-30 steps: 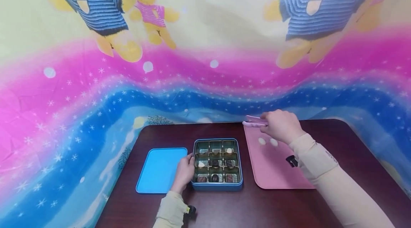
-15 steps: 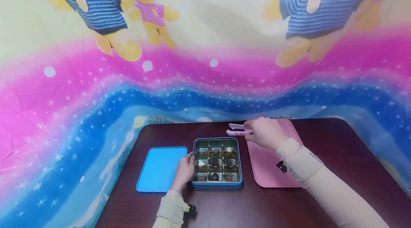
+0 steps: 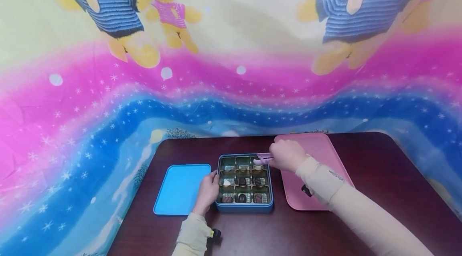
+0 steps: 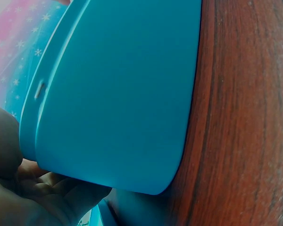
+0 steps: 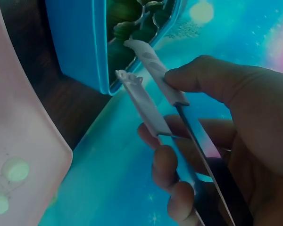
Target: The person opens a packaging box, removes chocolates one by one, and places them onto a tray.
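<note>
My left hand [image 3: 206,194] grips the left side of an open blue tin [image 3: 245,208], its fingers against the wall and the thumb by the rim. The tin holds a gold divided insert with several chocolates, among them a white one [image 3: 227,182] and a dark round one [image 3: 242,198]. In my right hand [image 3: 288,156] is a pair of tongs [image 5: 153,80] with pale purple tips and metal arms, pinched between thumb and fingers. The tips stand apart, with nothing between them, over the tin's back right compartment. There they partly hide another white chocolate [image 3: 258,167].
A blue lid [image 3: 182,190] lies left of the tin on the dark wood table [image 3: 249,236]. Right of it is a pink tray [image 3: 306,204], partly under my right forearm. Two white pieces [image 5: 15,169] lie on the tray. A teddy-bear cloth [image 3: 231,99] hangs behind.
My right hand has carried the tongs left from above the pink tray to the tin's back right compartment. My left hand has stayed at the tin.
</note>
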`<action>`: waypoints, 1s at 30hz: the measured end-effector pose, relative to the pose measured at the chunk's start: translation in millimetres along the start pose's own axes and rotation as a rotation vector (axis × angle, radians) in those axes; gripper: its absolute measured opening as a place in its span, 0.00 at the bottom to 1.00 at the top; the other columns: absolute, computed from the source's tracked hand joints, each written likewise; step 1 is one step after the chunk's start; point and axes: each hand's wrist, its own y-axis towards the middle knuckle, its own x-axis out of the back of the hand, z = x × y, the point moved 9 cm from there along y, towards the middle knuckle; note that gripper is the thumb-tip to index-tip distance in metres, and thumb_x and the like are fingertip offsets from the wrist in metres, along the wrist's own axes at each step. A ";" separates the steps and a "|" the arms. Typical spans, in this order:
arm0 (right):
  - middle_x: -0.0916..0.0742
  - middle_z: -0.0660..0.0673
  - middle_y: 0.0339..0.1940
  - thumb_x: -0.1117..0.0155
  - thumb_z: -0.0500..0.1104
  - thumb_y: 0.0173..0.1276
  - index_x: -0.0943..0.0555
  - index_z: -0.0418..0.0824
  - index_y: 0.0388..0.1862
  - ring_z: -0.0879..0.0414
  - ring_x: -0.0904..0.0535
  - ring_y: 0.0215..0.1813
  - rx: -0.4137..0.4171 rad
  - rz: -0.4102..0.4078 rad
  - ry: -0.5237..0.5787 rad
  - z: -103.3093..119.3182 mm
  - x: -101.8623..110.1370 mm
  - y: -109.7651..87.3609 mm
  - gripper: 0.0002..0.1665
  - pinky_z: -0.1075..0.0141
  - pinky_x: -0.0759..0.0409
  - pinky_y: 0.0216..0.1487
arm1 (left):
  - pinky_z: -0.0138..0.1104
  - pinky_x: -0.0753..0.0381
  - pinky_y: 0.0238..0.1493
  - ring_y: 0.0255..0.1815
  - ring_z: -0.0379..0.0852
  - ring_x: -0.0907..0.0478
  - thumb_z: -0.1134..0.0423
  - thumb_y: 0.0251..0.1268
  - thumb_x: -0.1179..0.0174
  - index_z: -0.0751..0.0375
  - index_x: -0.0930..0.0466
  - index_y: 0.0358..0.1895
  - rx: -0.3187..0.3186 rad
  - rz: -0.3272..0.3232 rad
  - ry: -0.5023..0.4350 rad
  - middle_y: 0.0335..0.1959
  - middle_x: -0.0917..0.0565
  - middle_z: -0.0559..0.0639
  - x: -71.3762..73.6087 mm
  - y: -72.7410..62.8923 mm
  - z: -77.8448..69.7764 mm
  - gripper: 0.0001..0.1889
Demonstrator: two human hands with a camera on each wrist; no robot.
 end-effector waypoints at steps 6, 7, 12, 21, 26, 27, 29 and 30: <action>0.21 0.51 0.19 0.31 0.64 0.65 0.21 0.48 0.22 0.54 0.25 0.23 -0.016 0.075 0.013 9.7 -5.1 7.9 0.25 0.53 0.24 0.24 | 0.48 0.20 0.51 0.61 0.59 0.23 0.65 0.82 0.55 0.77 0.33 0.70 -0.006 -0.005 0.005 0.66 0.25 0.70 0.9 -0.1 -2.5 0.23; 0.20 0.51 0.19 0.32 0.64 0.66 0.21 0.48 0.23 0.54 0.25 0.23 -0.022 0.092 0.009 11.8 -5.6 9.6 0.24 0.53 0.23 0.25 | 0.49 0.20 0.51 0.61 0.60 0.23 0.65 0.82 0.55 0.77 0.33 0.71 -0.005 -0.004 0.001 0.66 0.25 0.70 0.9 -0.1 -2.3 0.23; 0.17 0.51 0.23 0.31 0.59 0.67 0.18 0.48 0.26 0.54 0.22 0.26 -0.042 0.183 -0.036 24.1 -8.5 17.4 0.18 0.52 0.21 0.30 | 0.45 0.20 0.44 0.56 0.57 0.21 0.65 0.82 0.55 0.77 0.34 0.71 0.000 -0.001 -0.004 0.65 0.24 0.70 0.3 0.3 -0.7 0.23; 0.18 0.52 0.20 0.30 0.64 0.64 0.16 0.50 0.23 0.53 0.21 0.27 -0.034 0.280 -0.153 43.9 -10.3 28.3 0.22 0.55 0.18 0.34 | 0.42 0.21 0.37 0.48 0.54 0.19 0.65 0.82 0.54 0.77 0.33 0.71 0.009 -0.002 -0.011 0.63 0.22 0.69 0.4 0.2 1.0 0.23; 0.16 0.51 0.25 0.29 0.63 0.64 0.14 0.50 0.28 0.51 0.18 0.31 -0.043 0.311 -0.194 48.2 -16.0 34.5 0.19 0.54 0.16 0.38 | 0.43 0.21 0.39 0.50 0.54 0.20 0.65 0.82 0.54 0.77 0.33 0.71 0.011 -0.008 -0.007 0.63 0.23 0.70 0.0 0.2 0.8 0.23; 0.16 0.50 0.25 0.29 0.62 0.64 0.14 0.49 0.28 0.51 0.18 0.31 -0.048 0.317 -0.197 48.4 -17.8 36.0 0.19 0.54 0.16 0.38 | 0.44 0.19 0.42 0.53 0.55 0.20 0.65 0.82 0.54 0.77 0.33 0.71 0.012 -0.009 -0.004 0.64 0.23 0.69 0.0 0.2 0.8 0.23; 0.15 0.50 0.26 0.29 0.61 0.64 0.14 0.49 0.29 0.51 0.19 0.31 -0.058 0.328 -0.197 48.8 -20.5 38.7 0.18 0.54 0.17 0.38 | 0.48 0.18 0.49 0.57 0.57 0.21 0.65 0.82 0.54 0.77 0.33 0.71 0.012 -0.010 -0.005 0.64 0.23 0.69 -0.3 0.1 0.9 0.23; 0.15 0.50 0.27 0.28 0.60 0.64 0.14 0.49 0.29 0.52 0.19 0.31 -0.065 0.333 -0.197 48.6 -22.0 40.2 0.17 0.54 0.17 0.37 | 0.49 0.19 0.51 0.58 0.58 0.21 0.65 0.82 0.54 0.77 0.33 0.71 0.012 -0.008 -0.007 0.64 0.23 0.69 -0.5 0.0 0.9 0.23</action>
